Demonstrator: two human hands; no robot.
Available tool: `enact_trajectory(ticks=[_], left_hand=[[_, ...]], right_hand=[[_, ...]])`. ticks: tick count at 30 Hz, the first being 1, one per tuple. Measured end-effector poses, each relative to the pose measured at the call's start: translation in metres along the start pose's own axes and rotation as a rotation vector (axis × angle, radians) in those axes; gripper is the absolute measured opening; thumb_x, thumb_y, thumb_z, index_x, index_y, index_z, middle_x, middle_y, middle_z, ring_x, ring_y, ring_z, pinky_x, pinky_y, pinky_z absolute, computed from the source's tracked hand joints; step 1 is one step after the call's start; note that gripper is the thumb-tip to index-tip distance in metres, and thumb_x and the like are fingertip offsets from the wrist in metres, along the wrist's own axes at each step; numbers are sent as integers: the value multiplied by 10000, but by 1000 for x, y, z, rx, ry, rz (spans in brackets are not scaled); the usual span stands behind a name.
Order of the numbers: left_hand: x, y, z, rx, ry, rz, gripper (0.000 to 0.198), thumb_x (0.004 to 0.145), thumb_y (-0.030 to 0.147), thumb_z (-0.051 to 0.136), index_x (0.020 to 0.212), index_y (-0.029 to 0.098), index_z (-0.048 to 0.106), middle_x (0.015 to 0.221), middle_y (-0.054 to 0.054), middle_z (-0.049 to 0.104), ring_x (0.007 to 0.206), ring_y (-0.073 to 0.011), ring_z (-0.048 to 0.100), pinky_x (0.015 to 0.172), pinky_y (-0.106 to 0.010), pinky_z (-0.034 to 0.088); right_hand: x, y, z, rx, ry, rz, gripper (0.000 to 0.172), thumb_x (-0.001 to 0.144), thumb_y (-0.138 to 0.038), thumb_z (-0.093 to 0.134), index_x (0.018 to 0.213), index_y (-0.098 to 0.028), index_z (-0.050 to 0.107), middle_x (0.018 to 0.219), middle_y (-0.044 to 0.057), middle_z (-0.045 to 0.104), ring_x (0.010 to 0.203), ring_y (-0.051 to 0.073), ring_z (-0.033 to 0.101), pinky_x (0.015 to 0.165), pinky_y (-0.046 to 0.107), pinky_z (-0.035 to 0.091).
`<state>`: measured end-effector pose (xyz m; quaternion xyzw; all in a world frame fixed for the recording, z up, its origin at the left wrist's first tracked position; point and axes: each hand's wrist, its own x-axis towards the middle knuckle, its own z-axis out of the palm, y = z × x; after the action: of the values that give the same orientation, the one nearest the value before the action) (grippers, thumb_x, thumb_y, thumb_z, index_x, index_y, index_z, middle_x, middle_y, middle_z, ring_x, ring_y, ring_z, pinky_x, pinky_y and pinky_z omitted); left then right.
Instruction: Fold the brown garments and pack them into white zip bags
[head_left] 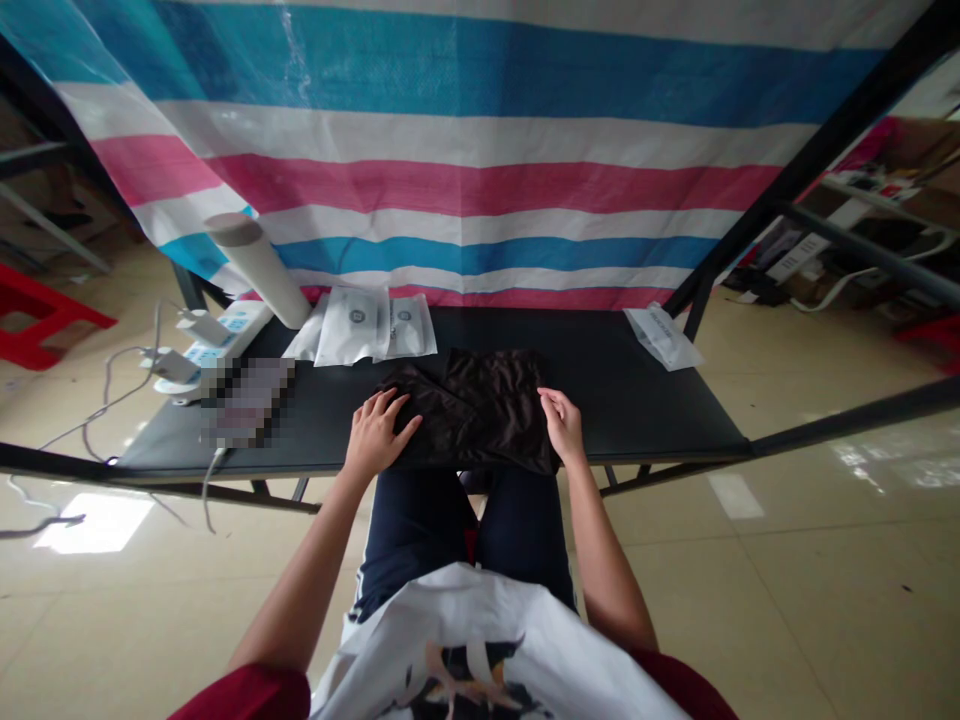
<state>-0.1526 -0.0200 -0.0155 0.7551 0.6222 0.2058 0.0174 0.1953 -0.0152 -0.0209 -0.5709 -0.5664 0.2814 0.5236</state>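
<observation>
A dark brown, thin, wrinkled piece of cloth (487, 410) is spread at the front of the black table (637, 420), its near edge reaching the table's front edge. My left hand (377, 430) rests palm down on the cloth's left end, fingers apart. At the right edge of the cloth, my right hand (561, 420) is closed, thumb and fingers pinching the fabric. The cloth's exact kind cannot be made out from its folds.
White packets (352, 325) lie at the back, beside a white bottle (259, 270). A power strip (225, 340) with plugs and a blurred-out phone-like device (251, 400) on a cable are at left. Another packet (663, 337) lies back right. A striped sheet (465, 190) hangs behind.
</observation>
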Motion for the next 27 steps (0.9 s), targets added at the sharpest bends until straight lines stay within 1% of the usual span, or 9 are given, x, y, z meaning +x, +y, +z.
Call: enact_trajectory(ticks=[2, 5, 11, 16, 23, 27], left_hand=[[-2, 2, 2, 13, 21, -4, 525, 906, 552, 475, 1321, 244, 567, 1427, -117, 515, 1332, -339, 420, 1050, -503, 375], [-4, 4, 3, 27, 31, -8, 520, 908, 538, 482, 1315, 228, 571, 1424, -116, 524, 1329, -335, 431, 1058, -502, 376], [-3, 3, 3, 69, 5, -10, 532, 927, 541, 447, 1322, 205, 570, 1453, -105, 504, 1360, -320, 410, 1079, -466, 372], [-4, 2, 3, 70, 17, -1, 522, 939, 531, 437, 1326, 207, 566, 1452, -98, 506, 1363, -311, 408, 1075, -457, 371], [-4, 2, 4, 34, 17, -9, 511, 931, 522, 452, 1316, 205, 566, 1443, -104, 510, 1364, -320, 402, 1077, -464, 356], [-3, 2, 3, -9, 27, -18, 510, 928, 506, 455, 1325, 196, 533, 1419, -116, 518, 1350, -316, 406, 1080, -451, 345]], right_hand=[[0, 0, -1, 56, 41, 47, 389, 915, -510, 469, 994, -186, 671, 1062, 113, 712, 1023, 227, 652, 911, 358, 493], [0, 2, -1, 91, 67, 53, 410, 913, -531, 460, 940, -178, 667, 986, 104, 714, 976, 225, 658, 879, 351, 497], [-2, 3, 2, 26, 45, 19, 455, 914, -579, 442, 889, -183, 666, 849, 82, 717, 866, 227, 670, 808, 346, 499], [-3, 4, 2, -16, 48, 15, 483, 933, -587, 404, 856, -188, 665, 824, 82, 723, 847, 230, 675, 797, 340, 496], [-3, 3, 3, -47, 46, 28, 503, 936, -599, 391, 819, -188, 655, 832, 91, 728, 847, 233, 680, 799, 342, 494], [-3, 3, 3, -21, 47, 34, 494, 932, -600, 405, 820, -187, 652, 827, 93, 725, 848, 234, 683, 800, 342, 498]])
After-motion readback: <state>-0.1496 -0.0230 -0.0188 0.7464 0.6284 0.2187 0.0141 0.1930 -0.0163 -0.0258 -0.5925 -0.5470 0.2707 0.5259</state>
